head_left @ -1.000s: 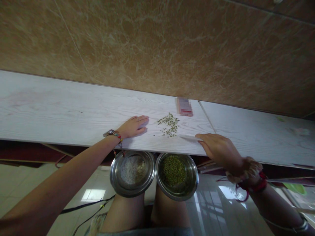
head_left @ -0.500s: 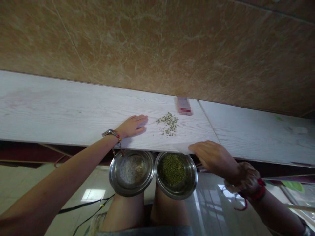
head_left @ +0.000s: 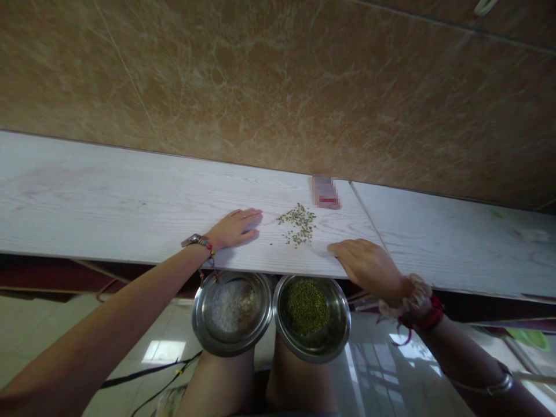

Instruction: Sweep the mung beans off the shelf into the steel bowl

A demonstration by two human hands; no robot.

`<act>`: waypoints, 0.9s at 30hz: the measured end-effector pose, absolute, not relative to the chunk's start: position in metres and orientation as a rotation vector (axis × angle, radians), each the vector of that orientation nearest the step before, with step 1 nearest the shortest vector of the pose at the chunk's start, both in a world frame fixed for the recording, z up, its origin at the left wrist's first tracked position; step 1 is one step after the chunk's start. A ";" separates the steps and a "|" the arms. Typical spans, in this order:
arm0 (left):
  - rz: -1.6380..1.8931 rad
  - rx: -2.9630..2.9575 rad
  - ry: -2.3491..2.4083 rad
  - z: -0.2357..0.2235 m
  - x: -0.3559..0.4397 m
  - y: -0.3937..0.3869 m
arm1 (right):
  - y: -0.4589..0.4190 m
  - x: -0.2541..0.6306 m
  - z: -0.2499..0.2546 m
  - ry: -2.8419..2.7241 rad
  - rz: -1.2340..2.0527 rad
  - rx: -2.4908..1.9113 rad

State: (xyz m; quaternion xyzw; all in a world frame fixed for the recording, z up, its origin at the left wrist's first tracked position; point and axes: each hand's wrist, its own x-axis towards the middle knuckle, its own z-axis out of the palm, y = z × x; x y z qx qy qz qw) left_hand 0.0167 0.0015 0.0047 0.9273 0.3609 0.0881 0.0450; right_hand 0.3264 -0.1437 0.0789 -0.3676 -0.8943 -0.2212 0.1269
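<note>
My left hand (head_left: pixel 237 227) lies flat on the white wood-grain tabletop, fingers stretched out, left of a scatter of green mung beans (head_left: pixel 299 225). On the other side, my right hand (head_left: pixel 362 260) is closed around a thin whitish card-like piece (head_left: pixel 320 249). That piece sits low against the tabletop, just below and right of the beans; its pale edge blends into the wood. Below the table edge, a steel bowl (head_left: pixel 345 333) holds a heap of green mung beans. A second steel bowl (head_left: pixel 201 333), with white grains in it, rests beside it on my lap.
A small blurred reddish-grey packet (head_left: pixel 325 193) lies near the wall behind the beans. The long white tabletop (head_left: pixel 108 197) meets a brown marbled wall (head_left: pixel 260 81). Dark cables (head_left: pixel 143 370) hang at lower left. A green basin (head_left: pixel 527 337) shows at far right.
My right hand first drew the card-like piece down to the table edge, then moved it slightly up and left toward the loose beans. My left hand stays where it was.
</note>
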 end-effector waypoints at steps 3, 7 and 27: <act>0.257 2.834 1.095 0.005 0.017 0.001 | -0.131 0.329 0.079 -2.573 -0.686 -1.089; 0.258 2.818 1.104 0.006 0.017 0.000 | -0.136 0.326 0.087 -2.609 -0.581 -0.942; 0.323 2.696 1.322 0.008 0.015 0.002 | -0.080 0.291 0.050 -2.596 -0.735 -0.973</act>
